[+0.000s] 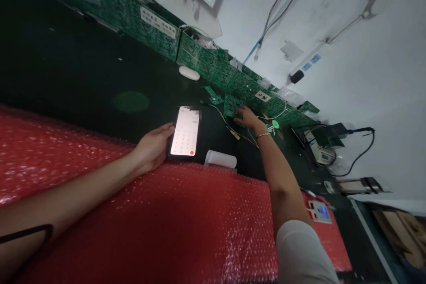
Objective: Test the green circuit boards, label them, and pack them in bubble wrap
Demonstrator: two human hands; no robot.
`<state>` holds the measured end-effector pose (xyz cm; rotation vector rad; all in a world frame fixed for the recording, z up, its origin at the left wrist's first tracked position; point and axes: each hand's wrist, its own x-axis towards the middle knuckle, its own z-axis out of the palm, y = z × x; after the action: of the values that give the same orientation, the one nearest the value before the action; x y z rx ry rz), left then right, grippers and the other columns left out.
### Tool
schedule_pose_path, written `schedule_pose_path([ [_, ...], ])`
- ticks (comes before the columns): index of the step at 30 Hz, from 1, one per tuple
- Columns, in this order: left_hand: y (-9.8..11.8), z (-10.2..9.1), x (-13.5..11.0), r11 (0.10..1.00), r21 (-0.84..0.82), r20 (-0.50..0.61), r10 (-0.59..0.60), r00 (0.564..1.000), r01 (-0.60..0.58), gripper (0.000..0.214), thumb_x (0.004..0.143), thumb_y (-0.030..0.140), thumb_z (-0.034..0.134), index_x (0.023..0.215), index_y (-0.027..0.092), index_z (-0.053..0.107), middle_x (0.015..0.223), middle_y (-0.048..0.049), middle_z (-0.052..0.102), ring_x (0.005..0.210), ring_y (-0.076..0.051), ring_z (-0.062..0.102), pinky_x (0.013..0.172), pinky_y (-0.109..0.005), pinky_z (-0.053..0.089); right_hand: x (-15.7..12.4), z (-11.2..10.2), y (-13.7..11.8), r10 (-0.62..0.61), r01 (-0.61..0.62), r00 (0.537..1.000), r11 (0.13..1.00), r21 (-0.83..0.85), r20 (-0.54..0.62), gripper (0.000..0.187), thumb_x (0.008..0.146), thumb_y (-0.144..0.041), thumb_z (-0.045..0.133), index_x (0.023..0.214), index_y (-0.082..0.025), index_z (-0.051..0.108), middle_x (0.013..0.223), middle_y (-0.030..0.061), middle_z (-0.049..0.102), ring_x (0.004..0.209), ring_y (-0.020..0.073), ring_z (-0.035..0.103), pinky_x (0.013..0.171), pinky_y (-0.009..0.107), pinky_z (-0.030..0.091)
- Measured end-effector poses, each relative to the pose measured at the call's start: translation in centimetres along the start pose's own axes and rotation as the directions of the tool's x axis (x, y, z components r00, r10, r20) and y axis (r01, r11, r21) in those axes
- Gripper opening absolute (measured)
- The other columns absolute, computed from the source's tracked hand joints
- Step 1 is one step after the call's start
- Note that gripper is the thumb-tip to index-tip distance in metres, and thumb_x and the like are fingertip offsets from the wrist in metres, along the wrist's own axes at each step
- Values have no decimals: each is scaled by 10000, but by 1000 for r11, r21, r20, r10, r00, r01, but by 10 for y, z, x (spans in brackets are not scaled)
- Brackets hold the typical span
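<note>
A phone (185,132) with a lit calculator screen rests in my left hand (155,145), whose fingers are behind it and thumb at its left edge. Farther out on the dark bench, my right hand (246,117) has its curved fingers on a green circuit board (231,105); part of that board is hidden by the hand. A narrower green board (213,96) lies just left of it. Thin cables (229,128) with a pale connector run over the bench below my right hand. A white roll (221,159) lies between my two arms.
Red bubble wrap (186,222) covers the near side. Green circuit-board bins (213,65) line the back below the white wall. A white oval case (189,73) lies before them. A green spool-like item (274,124), a small device with a screen (321,212) and cables are to the right.
</note>
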<state>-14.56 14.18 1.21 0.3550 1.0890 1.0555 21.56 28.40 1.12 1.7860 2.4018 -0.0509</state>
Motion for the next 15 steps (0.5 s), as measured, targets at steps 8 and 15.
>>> schedule_pose_path([
  [8, -1, -1, -1, 999, -42, 41, 16, 999, -14, 117, 994, 108, 567, 1043, 163, 658, 889, -39, 778, 922, -210, 745, 690, -243, 573, -5, -11, -6, 29, -24, 997, 998, -63, 71, 354, 890, -247, 741, 1199, -76, 728, 1078, 179, 708, 1143, 333, 611, 1063, 450, 505],
  [15, -3, -2, 2, 999, -44, 54, 15, 998, -12, 115, 989, 111, 567, 1046, 165, 652, 907, -34, 775, 929, -215, 743, 791, -287, 604, 22, -16, -59, 65, -69, 986, 997, -19, -152, 466, 980, -215, 537, 1435, -161, 621, 1290, 201, 605, 1185, 325, 592, 1066, 468, 499],
])
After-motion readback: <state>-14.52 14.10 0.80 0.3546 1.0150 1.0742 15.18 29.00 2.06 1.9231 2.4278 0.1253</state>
